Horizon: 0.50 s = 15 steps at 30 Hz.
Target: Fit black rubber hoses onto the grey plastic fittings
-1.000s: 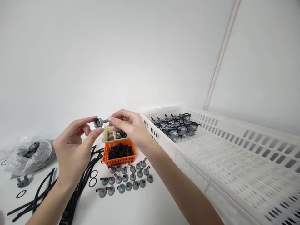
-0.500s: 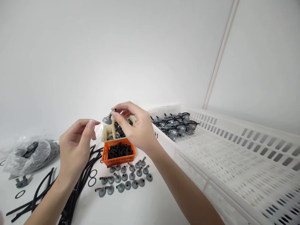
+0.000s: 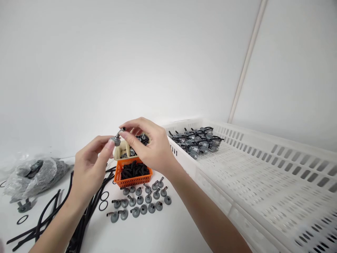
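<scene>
A small grey metal fitting (image 3: pixel 115 141) with a bent dark tube end is held in the air between both hands. My left hand (image 3: pixel 92 161) pinches its round base between thumb and fingers. My right hand (image 3: pixel 150 144) grips the tube end with thumb and forefinger. Beneath them stands an orange basket (image 3: pixel 133 181) of short black rubber pieces, with a cream divided tray (image 3: pixel 116 153) of small parts behind it. Several similar grey fittings (image 3: pixel 140 199) stand in rows on the white table in front of the orange basket.
A large white slotted crate (image 3: pixel 263 154) fills the right side, with assembled grey parts (image 3: pixel 197 140) at its far left. Black tubes (image 3: pixel 91 207), black rings (image 3: pixel 103 205) and a bubble-wrap bag (image 3: pixel 39 175) lie on the left.
My left hand has moved right and up to the fitting and closed on its base. The fitting and my right hand have shifted slightly left and down.
</scene>
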Motion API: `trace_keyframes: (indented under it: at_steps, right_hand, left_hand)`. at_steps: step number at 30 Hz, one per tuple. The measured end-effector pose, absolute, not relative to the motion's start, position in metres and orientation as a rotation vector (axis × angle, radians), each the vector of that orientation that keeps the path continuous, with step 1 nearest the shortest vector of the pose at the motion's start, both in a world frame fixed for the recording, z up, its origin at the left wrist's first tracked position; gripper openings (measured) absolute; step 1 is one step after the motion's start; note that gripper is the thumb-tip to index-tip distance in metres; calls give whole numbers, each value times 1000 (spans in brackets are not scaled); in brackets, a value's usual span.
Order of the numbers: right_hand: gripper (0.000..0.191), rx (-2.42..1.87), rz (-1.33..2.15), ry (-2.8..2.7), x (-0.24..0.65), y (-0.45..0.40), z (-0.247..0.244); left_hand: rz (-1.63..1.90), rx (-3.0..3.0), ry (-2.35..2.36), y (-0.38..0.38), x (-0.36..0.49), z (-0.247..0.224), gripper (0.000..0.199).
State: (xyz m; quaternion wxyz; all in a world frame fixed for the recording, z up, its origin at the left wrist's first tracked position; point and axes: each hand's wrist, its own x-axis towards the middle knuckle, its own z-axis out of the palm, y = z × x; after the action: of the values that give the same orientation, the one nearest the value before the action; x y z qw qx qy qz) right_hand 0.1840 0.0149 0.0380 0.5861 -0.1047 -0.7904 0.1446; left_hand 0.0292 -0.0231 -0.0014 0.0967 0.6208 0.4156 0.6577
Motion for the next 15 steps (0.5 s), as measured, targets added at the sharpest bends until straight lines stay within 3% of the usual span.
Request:
trace_keyframes:
  at_steps: [3,11,15]
  right_hand:
    - [11,-224,326,-1838,184,16,38]
    - [12,-265,322,-1850,184,16,38]
    - [13,-309,331,-1842,185,14,39]
  left_hand:
    - [1849,1792,1074,-19,27,-2,45]
    - [2035,1757,1129,-23,31,0,16]
    - [2043,1695,1104,-21,28,-1,29]
